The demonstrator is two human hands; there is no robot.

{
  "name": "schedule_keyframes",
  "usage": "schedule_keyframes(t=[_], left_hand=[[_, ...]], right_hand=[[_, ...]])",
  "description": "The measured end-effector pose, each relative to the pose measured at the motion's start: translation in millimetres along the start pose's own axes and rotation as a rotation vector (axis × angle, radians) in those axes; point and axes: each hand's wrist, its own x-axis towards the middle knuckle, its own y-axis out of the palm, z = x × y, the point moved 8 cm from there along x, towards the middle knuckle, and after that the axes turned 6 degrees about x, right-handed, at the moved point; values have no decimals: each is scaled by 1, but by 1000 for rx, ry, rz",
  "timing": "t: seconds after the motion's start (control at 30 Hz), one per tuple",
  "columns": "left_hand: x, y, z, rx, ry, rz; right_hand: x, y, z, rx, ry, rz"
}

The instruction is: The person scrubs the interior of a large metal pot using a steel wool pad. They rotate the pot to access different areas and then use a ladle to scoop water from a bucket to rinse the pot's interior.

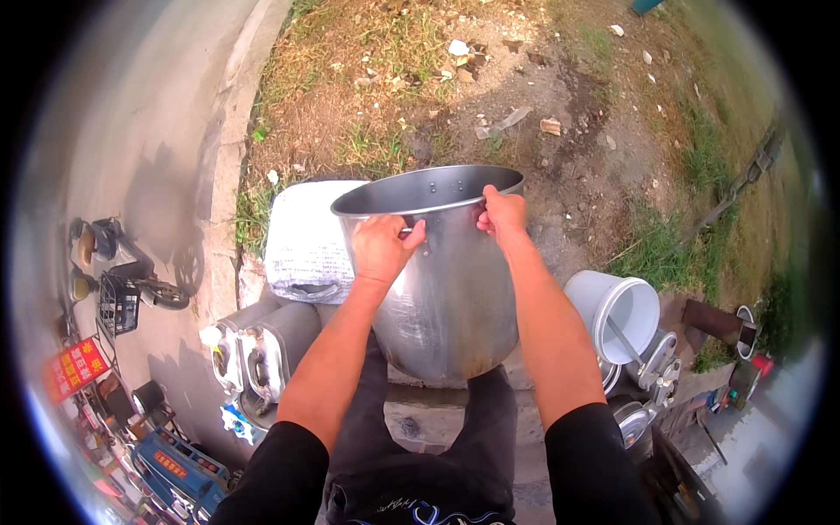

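A large stainless steel stockpot point(453, 282) is tilted in front of my legs, its open rim facing away from me. My left hand point(385, 246) is closed around a metal handle just under the rim. My right hand point(502, 213) grips the pot at its rim on the right, the thumb over the edge; whether it also holds a handle cannot be told. Rivets show on the inner wall, and the pot's bottom lies hidden inside. Left of the pot, partly behind it, is a white wrapped bundle or sack point(308, 236) bearing writing.
Metal canisters point(282, 341) stand at the left, beside the concrete curb point(226, 197). On the right are a white plastic bucket point(627, 315) and metal vessels. Rubble and grass cover the ground beyond. A two-wheeler with a basket point(120, 303) and a blue vehicle point(180, 472) are farther left.
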Motion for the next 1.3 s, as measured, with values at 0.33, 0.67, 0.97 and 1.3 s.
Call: schedule_keyframes(t=[0.33, 0.67, 0.97, 1.3], left_hand=[[135, 110, 94, 30, -67, 433], [191, 129, 101, -4, -121, 451], [196, 136, 87, 0, -109, 418], [200, 138, 111, -71, -173, 453]], right_hand=[[84, 64, 65, -264, -172, -183], [136, 76, 96, -224, -172, -173], [147, 62, 95, -233, -133, -203], [146, 80, 101, -224, -125, -177]])
